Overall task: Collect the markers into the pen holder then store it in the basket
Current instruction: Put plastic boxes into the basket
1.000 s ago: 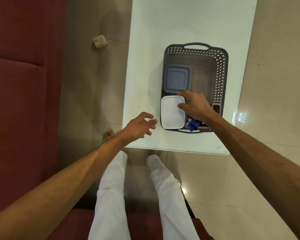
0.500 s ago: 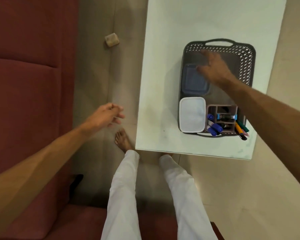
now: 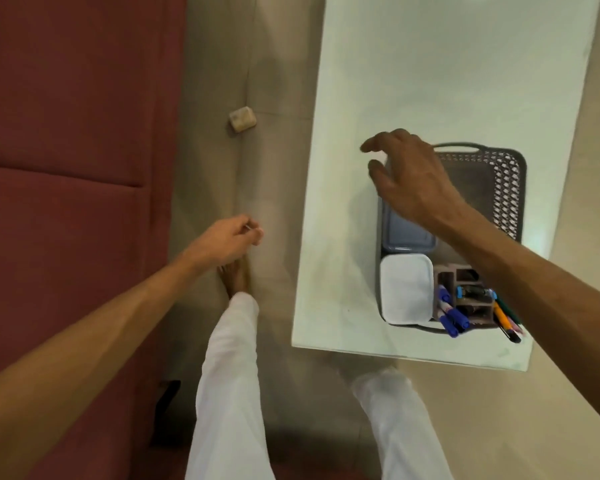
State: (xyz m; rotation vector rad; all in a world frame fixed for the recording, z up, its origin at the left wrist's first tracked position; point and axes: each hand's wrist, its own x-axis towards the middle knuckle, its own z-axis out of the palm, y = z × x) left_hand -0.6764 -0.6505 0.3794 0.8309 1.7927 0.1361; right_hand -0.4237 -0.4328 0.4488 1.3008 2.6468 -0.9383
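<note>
While the right hand [image 3: 409, 178] hovers spread and empty over the basket [image 3: 506, 181], the pen holder [image 3: 465, 299] with markers [image 3: 452, 315] sits in its near corner. Left hand [image 3: 227, 240] hangs loosely curled, holding nothing.

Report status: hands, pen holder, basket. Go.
Left hand loosely curled, holding nothing, off the table. Right hand open above basket. Pen holder with markers in basket. Nothing blocking.

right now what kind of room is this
Probably a home living room: a red sofa, a tiled floor and a low white table bearing a storage basket.
</note>
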